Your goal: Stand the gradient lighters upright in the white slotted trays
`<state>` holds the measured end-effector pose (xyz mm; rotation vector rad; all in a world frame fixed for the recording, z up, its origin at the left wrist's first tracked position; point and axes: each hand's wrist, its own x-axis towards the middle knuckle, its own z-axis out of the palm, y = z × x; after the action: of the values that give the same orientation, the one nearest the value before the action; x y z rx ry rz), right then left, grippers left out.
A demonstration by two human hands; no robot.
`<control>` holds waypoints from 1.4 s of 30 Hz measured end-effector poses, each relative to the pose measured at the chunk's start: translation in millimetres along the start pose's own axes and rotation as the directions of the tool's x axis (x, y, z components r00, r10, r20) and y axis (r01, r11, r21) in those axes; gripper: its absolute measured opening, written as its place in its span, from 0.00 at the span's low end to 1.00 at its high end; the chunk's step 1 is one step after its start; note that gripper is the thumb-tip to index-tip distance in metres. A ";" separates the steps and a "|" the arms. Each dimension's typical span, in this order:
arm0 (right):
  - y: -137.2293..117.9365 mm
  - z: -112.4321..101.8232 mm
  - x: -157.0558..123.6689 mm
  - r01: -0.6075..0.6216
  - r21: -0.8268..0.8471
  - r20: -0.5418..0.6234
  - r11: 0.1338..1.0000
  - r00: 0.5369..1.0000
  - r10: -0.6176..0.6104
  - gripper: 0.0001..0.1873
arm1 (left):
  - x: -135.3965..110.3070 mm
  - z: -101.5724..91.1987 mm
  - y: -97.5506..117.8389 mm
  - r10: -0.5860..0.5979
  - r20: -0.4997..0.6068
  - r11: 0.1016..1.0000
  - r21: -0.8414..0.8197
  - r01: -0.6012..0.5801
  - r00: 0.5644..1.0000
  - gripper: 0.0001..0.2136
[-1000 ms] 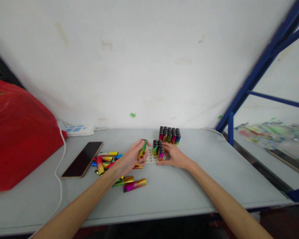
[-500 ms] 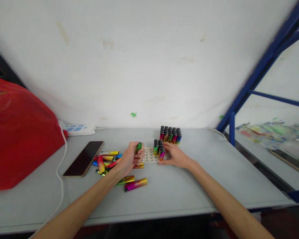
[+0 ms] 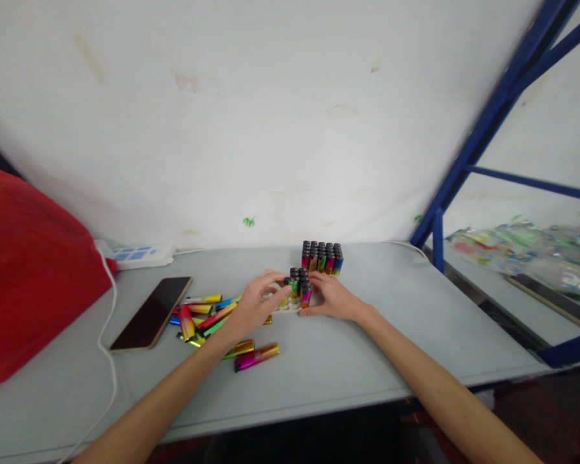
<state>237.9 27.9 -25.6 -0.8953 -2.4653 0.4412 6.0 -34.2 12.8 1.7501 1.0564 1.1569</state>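
Observation:
A white tray [image 3: 289, 308] with rows of round holes lies on the table, several black-topped lighters [image 3: 305, 296] standing upright in its right part. My left hand [image 3: 261, 299] is closed on a green lighter [image 3: 288, 283] and holds it upright over the tray, just left of the standing ones. The lower end of that lighter is hidden by my fingers. At the tray's right end, my right hand [image 3: 333, 298] grips it with thumb in front and fingers behind, close against the lighters. Loose colourful lighters [image 3: 257, 356] lie in a pile to the left, partly under my left forearm.
Behind my right hand stands a block of upright lighters [image 3: 321, 258]. A phone [image 3: 151, 314] lies left of the pile, near a white power strip [image 3: 142, 256] with a cable and a red bag [image 3: 33, 277]. A blue metal frame [image 3: 478, 135] rises at the right.
My left hand has moved right, bringing the green lighter from beside the tray to the standing lighters. My right hand stays at the tray's right end. The whole view has shifted slightly.

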 end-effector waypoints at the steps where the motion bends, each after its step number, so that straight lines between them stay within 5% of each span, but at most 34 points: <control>1: 0.3 0.1 0.0 0.002 0.001 0.001 1.000 1.000 -0.002 0.42 | 0.2 0.5 0.0 0.027 0.012 0.998 0.053 -0.028 1.000 0.10; 6: 3.3 1.3 0.0 0.012 -0.012 0.006 1.000 1.000 -0.012 0.41 | 0.3 2.7 -0.6 0.049 0.037 0.973 0.225 -0.056 0.998 0.09; 21: 5.3 2.5 -1.0 0.006 -0.021 0.024 1.000 1.000 -0.006 0.41 | -0.1 10.0 -5.4 -0.024 0.032 0.990 0.139 0.019 0.999 0.16; 27: 6.8 2.9 -1.4 -0.006 -0.019 0.029 1.000 1.000 0.006 0.41 | 2.6 -26.2 14.6 0.002 0.093 0.966 0.256 -0.026 0.996 0.08; 32: 8.8 4.6 -2.0 -0.015 -0.036 0.036 0.999 0.999 0.017 0.42 | -35.6 -56.5 35.1 -0.044 0.273 0.832 0.543 -0.116 0.961 0.08; 38: 9.4 6.0 -2.7 -0.025 -0.042 0.021 0.999 0.999 0.026 0.43 | -90.1 -30.2 25.8 -0.087 0.326 0.679 0.711 -0.183 0.941 0.05; 42: 8.7 6.1 -2.3 -0.013 -0.036 0.021 0.999 1.000 0.013 0.41 | -85.0 -26.3 25.9 -0.092 0.292 0.752 0.647 -0.126 0.952 0.04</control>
<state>240.6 31.9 -35.3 -0.9261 -2.4950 0.4148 -33.8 -117.8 18.0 2.3937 1.3516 0.4836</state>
